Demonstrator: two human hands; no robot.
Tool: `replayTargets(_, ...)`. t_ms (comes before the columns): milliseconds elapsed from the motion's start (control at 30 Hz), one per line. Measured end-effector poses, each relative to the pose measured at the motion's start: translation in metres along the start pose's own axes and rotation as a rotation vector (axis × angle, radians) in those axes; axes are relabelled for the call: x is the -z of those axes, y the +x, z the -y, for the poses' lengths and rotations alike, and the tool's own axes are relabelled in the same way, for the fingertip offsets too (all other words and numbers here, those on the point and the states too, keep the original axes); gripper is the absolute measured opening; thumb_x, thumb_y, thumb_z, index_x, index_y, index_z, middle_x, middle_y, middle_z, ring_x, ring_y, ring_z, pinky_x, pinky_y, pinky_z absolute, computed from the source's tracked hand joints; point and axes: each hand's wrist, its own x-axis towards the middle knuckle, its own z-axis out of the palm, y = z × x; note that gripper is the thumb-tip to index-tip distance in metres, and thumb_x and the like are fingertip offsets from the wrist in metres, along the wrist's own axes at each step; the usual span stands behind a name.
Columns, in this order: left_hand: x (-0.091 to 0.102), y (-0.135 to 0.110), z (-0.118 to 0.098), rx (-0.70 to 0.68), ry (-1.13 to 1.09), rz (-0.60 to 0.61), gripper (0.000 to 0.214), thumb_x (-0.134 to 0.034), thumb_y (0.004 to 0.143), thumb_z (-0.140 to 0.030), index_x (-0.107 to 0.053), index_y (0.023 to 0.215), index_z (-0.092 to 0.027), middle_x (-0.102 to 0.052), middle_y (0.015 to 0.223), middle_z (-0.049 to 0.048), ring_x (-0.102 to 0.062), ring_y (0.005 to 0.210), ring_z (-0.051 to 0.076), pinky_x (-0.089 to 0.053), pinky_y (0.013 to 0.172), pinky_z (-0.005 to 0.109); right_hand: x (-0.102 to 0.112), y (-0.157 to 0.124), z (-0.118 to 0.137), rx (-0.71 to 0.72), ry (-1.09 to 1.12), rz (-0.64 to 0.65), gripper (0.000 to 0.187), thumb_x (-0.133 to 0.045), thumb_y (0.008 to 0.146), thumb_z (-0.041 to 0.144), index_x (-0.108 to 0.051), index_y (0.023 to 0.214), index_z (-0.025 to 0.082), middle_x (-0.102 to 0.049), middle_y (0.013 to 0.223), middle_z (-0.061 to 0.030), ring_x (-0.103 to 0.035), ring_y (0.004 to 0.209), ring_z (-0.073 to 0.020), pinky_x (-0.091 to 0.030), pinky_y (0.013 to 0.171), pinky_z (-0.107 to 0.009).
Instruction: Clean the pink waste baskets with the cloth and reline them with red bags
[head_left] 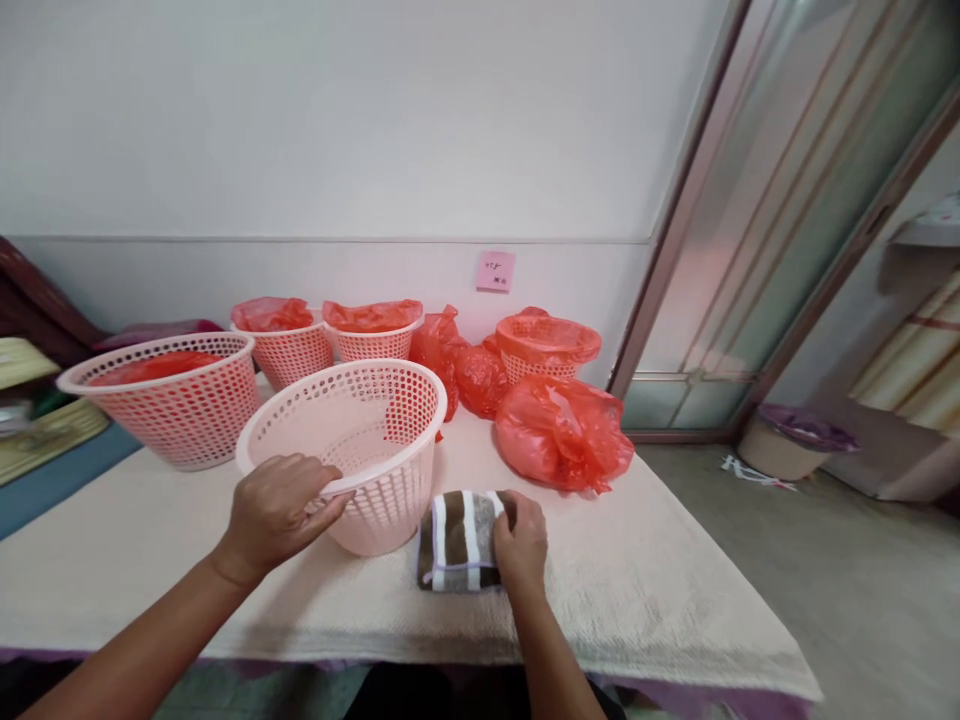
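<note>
My left hand is closed on the near rim of a pale pink plastic basket, which stands tilted toward me on the table. The part of the basket's inside that shows holds nothing. Just right of it lies a folded striped cloth in brown, white and grey with a purple edge. My right hand rests at the cloth's right end, fingers curled over it; its fingertips are partly hidden, and the cloth lies on the table.
Pink baskets with red bags stand behind: one at left, two at the back, one bag-covered basket at right. A full red plastic bag lies before it. The table has a cream cover; a waste bin stands on the floor.
</note>
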Motion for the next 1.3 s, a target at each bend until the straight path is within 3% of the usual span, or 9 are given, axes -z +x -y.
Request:
replayTargets(100, -0.004, 0.003, 0.0, -0.013, -0.001, -0.021, 0.009, -0.063, 0.084, -0.027, -0.063, 0.084, -0.018, -0.063, 0.068, 0.0028, -0.057, 0.065, 0.021, -0.041, 0.064, 0.035, -0.013, -0.009, 0.005, 0.078, -0.132, 0.146, 0.034, -0.043, 0.078, 0.021, -0.063, 0.106, 0.014, -0.063, 0.106, -0.0143, -0.054, 0.105, -0.0281, -0.04, 0.096, -0.041)
replayTargets(267, -0.01, 0.006, 0.0, -0.032, 0.001, -0.038, 0.011, -0.064, 0.082, -0.027, -0.06, 0.076, -0.019, -0.059, 0.062, 0.0017, -0.055, 0.061, 0.021, -0.038, 0.061, 0.035, -0.03, -0.02, 0.013, 0.042, -0.261, 0.322, 0.03, -0.051, 0.077, 0.017, -0.068, 0.102, 0.014, -0.067, 0.104, -0.0136, -0.059, 0.101, -0.0289, -0.042, 0.088, -0.038)
replayTargets(500, -0.016, -0.002, 0.018, -0.053, -0.05, -0.109, 0.016, -0.065, 0.08, -0.029, -0.055, 0.07, -0.021, -0.059, 0.064, 0.003, -0.055, 0.06, 0.021, -0.039, 0.06, 0.034, -0.036, -0.021, 0.015, 0.017, -0.357, 0.419, 0.031, -0.053, 0.078, 0.015, -0.07, 0.104, 0.016, -0.067, 0.105, -0.0124, -0.061, 0.1, -0.0291, -0.043, 0.083, -0.036)
replayTargets(800, -0.023, 0.0, 0.015, -0.032, -0.069, -0.16, 0.019, -0.063, 0.081, -0.031, -0.051, 0.071, -0.022, -0.053, 0.06, 0.0011, -0.047, 0.057, 0.019, -0.034, 0.058, 0.035, -0.047, -0.029, 0.015, 0.034, -0.441, 0.328, 0.028, -0.049, 0.081, 0.011, -0.069, 0.1, 0.015, -0.066, 0.103, -0.0123, -0.058, 0.099, -0.0288, -0.039, 0.085, -0.037)
replayTargets(1033, -0.025, 0.004, 0.009, -0.007, -0.078, -0.208, 0.019, -0.065, 0.077, -0.024, -0.05, 0.064, -0.022, -0.049, 0.056, 0.0004, -0.044, 0.057, 0.019, -0.032, 0.057, 0.036, -0.062, -0.049, 0.002, 0.212, -0.529, 0.145, 0.026, -0.044, 0.084, 0.009, -0.066, 0.095, 0.017, -0.064, 0.095, -0.01, -0.056, 0.093, -0.0272, -0.038, 0.081, -0.038)
replayTargets(1300, -0.023, 0.007, 0.004, 0.036, -0.121, -0.247, 0.024, -0.061, 0.078, -0.026, -0.047, 0.059, -0.022, -0.046, 0.055, -0.0001, -0.04, 0.057, 0.018, -0.029, 0.056, 0.036, -0.082, -0.034, 0.0, 0.2, -0.713, 0.107, 0.022, -0.047, 0.085, 0.011, -0.066, 0.093, 0.018, -0.064, 0.092, -0.0085, -0.058, 0.091, -0.0268, -0.037, 0.077, -0.036)
